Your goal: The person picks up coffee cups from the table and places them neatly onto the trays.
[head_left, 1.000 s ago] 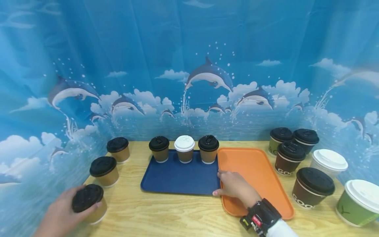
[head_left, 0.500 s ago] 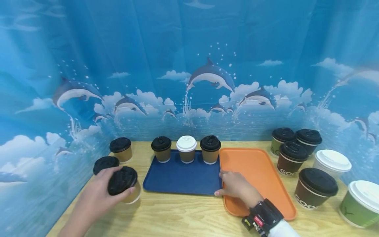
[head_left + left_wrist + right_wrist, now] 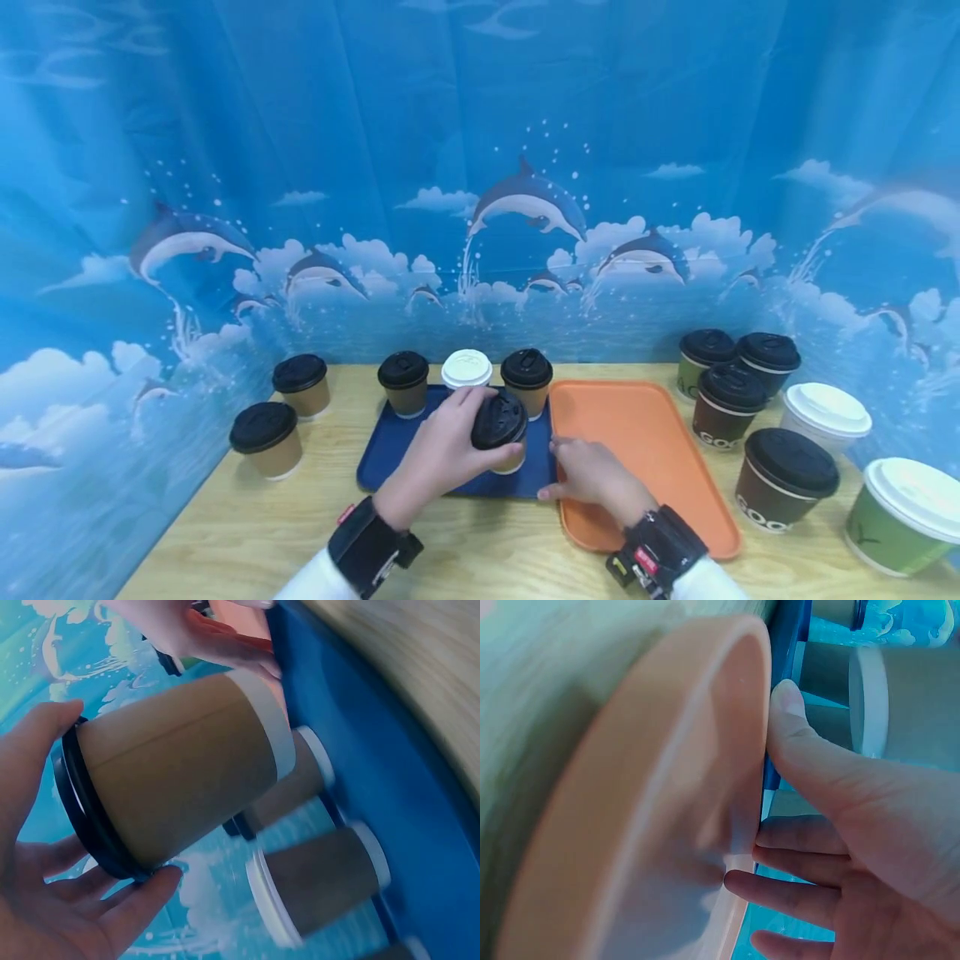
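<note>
My left hand [image 3: 442, 450] grips a brown cup with a black lid [image 3: 500, 421] by its lid, over the right part of the blue tray [image 3: 457, 458]. The left wrist view shows the cup [image 3: 180, 761] tilted and apart from the tray [image 3: 360, 712], fingers and thumb around its lid. Along the tray's back edge stand a black-lidded cup [image 3: 405, 392], a white-lidded cup [image 3: 467, 367] and another black-lidded cup [image 3: 527, 375]. My right hand [image 3: 600, 479] rests where the blue and orange trays meet; its fingers touch the rim of the orange tray [image 3: 761, 750].
Two brown cups with black lids [image 3: 300, 385] [image 3: 266, 437] stand at the left of the table. The orange tray [image 3: 622, 417] holds nothing. Right of it stand several larger cups, among them a dark brown one [image 3: 780, 492] and a green one [image 3: 900, 517]. A dolphin-print curtain hangs behind.
My left hand has carried the black-lidded cup from the table's left side rightward to above the blue tray. My right hand has stayed at the tray edges.
</note>
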{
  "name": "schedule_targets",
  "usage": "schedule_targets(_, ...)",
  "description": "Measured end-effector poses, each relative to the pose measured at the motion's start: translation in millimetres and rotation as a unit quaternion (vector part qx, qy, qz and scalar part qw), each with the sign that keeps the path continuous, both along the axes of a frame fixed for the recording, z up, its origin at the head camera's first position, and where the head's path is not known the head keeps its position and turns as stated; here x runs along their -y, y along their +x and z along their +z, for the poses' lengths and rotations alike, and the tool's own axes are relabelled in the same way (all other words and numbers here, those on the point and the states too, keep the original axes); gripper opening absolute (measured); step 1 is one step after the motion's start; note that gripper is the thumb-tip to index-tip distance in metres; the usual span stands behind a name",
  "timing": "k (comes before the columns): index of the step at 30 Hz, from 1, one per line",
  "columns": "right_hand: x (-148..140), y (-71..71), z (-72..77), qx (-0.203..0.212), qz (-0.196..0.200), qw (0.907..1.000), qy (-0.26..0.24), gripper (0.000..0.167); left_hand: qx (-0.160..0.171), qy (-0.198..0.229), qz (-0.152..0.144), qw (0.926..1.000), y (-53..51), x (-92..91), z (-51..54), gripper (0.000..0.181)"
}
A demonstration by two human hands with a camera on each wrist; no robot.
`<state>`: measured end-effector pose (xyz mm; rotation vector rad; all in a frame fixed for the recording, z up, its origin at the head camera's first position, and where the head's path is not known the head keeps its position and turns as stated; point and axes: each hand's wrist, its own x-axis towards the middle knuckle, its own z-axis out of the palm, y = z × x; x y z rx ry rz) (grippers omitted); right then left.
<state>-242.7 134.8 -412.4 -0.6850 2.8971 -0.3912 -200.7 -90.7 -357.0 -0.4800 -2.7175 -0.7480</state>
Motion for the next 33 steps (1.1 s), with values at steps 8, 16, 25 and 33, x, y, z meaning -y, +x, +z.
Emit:
schedule_targets(8,4.0,2.5,-1.9,-0.004,0.009,0.9999,-0.01,0.077,0.041,-0.033,-0.005,0.9986,-17.9,-27.2,-27.2,0.079)
schedule_targets(16,-0.7,0.6,-0.5,-0.001,-0.002,0.9999,-0.017,0.081,0.037,-0.049,-0.012,0.9981,-20.5,-36.0,-34.2,0.079)
schedule_targets(25,-3.4,-0.7,-1.3,-0.011,0.011,0.9997,-0.018,0.075,0.049,-0.043,-0.014,0.9978,-19.6,-43.7,-36.2,0.08)
schedule_targets(33,-2.2,-0.5,-1.3,-0.009,0.009,0.9995,-0.029,0.069,0.073,-0.017,-0.01,0.9971,-16.6,-47.6,-38.7,0.088)
